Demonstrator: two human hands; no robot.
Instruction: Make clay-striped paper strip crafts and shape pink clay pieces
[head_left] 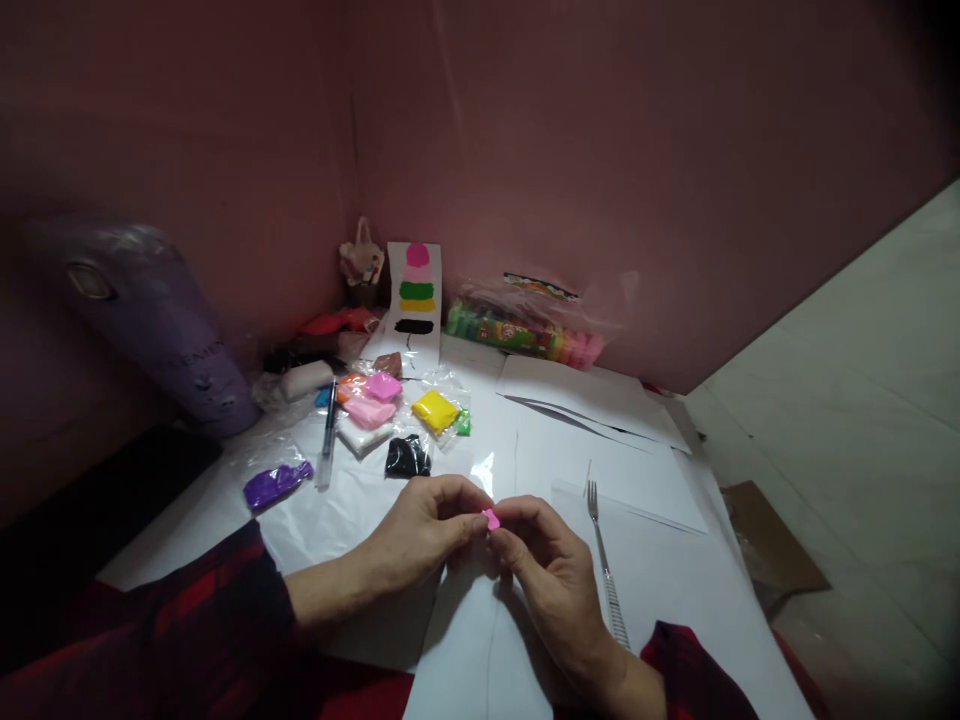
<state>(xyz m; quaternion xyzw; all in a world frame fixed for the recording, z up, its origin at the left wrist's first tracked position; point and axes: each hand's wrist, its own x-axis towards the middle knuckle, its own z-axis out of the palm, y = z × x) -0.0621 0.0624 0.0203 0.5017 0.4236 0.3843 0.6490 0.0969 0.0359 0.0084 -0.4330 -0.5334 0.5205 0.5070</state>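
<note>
A small piece of bright pink clay [491, 520] is pinched between the fingertips of both hands, above the white paper. My left hand [431, 525] comes from the left with thumb and forefinger closed on the clay. From the right, my right hand [551, 565] closes its thumb and forefinger on the same piece. Just beyond the hands lie a black clay packet [408, 456], a yellow one [435, 410] and a pink one [383, 386]. A fork [604, 560] rests to the right of my right hand.
Purple clay packet [277, 486] and capped pen [328, 435] lie left. A purple bottle [172, 330] stands far left. At the wall are a painted colour card [417, 290] and a bag of colourful sticks [525, 335]. White sheets [585, 400] lie at the back right.
</note>
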